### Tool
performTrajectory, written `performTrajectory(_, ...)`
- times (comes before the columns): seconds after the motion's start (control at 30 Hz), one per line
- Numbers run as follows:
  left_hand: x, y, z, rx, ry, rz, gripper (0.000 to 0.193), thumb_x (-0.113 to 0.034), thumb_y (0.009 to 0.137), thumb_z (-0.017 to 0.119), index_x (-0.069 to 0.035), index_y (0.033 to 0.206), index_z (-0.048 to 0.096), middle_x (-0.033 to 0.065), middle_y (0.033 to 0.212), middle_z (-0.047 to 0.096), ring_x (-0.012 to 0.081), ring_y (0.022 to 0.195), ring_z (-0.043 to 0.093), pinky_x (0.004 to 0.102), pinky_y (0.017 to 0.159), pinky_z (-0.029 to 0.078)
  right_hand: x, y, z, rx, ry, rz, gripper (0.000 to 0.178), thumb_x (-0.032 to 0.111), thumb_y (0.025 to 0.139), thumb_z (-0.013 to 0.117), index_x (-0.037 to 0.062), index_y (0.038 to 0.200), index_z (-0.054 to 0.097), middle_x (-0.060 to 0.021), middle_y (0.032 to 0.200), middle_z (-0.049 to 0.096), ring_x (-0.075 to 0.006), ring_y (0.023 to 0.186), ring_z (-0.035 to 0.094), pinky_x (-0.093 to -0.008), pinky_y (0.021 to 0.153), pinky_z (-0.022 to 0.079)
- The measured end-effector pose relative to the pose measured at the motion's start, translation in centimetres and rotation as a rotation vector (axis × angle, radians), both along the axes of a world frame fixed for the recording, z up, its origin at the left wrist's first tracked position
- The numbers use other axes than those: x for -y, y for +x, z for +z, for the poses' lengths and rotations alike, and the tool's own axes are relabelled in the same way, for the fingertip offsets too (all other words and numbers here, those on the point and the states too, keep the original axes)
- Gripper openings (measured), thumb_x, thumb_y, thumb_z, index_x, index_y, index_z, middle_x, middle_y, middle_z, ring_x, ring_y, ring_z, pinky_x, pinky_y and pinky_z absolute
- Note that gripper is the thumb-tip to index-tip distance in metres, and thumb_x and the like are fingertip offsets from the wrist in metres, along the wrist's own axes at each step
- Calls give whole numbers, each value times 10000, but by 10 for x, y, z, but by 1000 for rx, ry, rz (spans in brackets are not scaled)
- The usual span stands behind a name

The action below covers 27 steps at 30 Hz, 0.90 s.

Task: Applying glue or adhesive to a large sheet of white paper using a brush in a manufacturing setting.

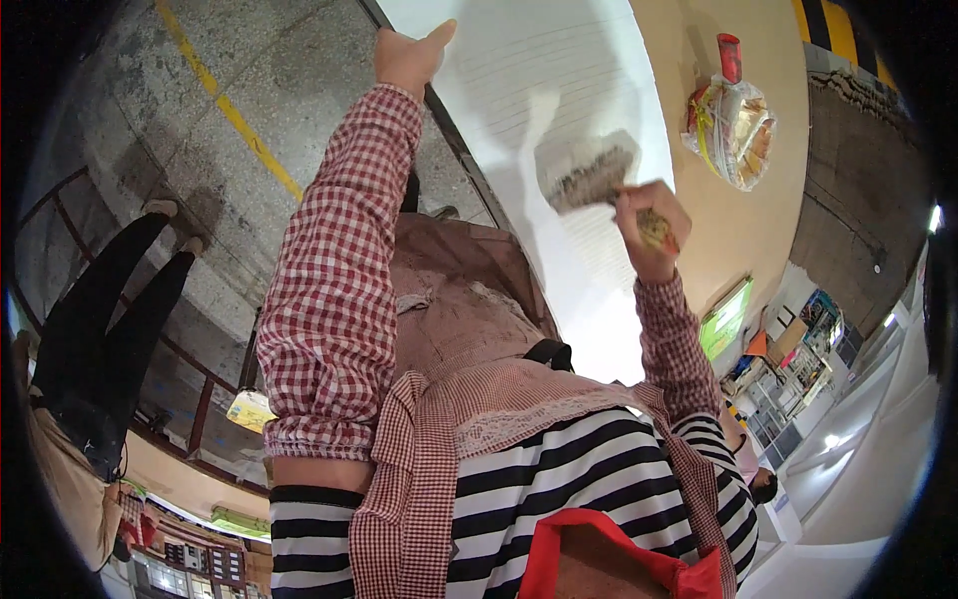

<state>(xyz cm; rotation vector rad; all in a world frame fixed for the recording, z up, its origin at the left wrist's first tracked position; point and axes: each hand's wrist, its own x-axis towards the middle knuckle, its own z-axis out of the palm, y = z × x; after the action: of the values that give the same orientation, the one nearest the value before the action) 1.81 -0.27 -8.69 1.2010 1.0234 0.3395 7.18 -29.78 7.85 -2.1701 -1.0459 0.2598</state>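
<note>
A wide flat brush (591, 182) with dark, worn-looking bristles is in my right hand (654, 222). My fingers are closed around its yellowish handle, and the bristles are over a white sheet (599, 50) marked with faint parallel lines. The sheet lies along the tan tabletop (689, 30), and shadows of my arm and the brush fall across it. At the sheet's left edge is my left hand (409, 62), its thumb stretched out toward the sheet. The other fingers of that hand are hidden, so its grip does not show.
On the tabletop to the right stands a plastic-lined container (733, 135) with a red cylinder (729, 58) beside it. Black-and-yellow striping (846, 40) marks the far right. A person in black trousers (95, 339) is at left, near a dark red metal frame (200, 409).
</note>
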Motion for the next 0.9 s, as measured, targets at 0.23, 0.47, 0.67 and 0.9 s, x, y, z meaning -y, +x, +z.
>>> performTrajectory(0.23,-4,-2,-8,-100,28,-28,464,-255,718,775,32,1050,622,110,940,659,178,742,638,297,582,499,-36,2,8,-108,166,-167,103,-53,693,654,-2,692,564,-146,767,637,-216,716,627,-275,648,476)
performTrajectory(0.47,-5,4,10,-213,42,-57,465,-275,723,774,27,1042,620,114,941,652,171,713,625,305,559,483,31,-18,9,-61,-3,-41,103,-58,696,655,-2,705,570,-136,755,619,-198,738,628,-269,646,480)
performTrajectory(0.67,-6,1,24,-188,-33,-66,622,-229,700,790,117,1131,507,197,1105,577,253,986,568,363,808,472,15,-7,30,-105,126,-167,106,-19,778,630,-4,685,581,-131,763,622,-184,689,598,-280,636,481)
performTrajectory(0.9,-7,-6,11,-64,-121,-21,543,-171,713,775,82,1122,524,153,1082,592,234,961,574,331,818,458,-4,19,-6,-363,210,-323,114,-30,767,647,-9,702,556,-76,719,585,-105,578,564,-220,506,461)
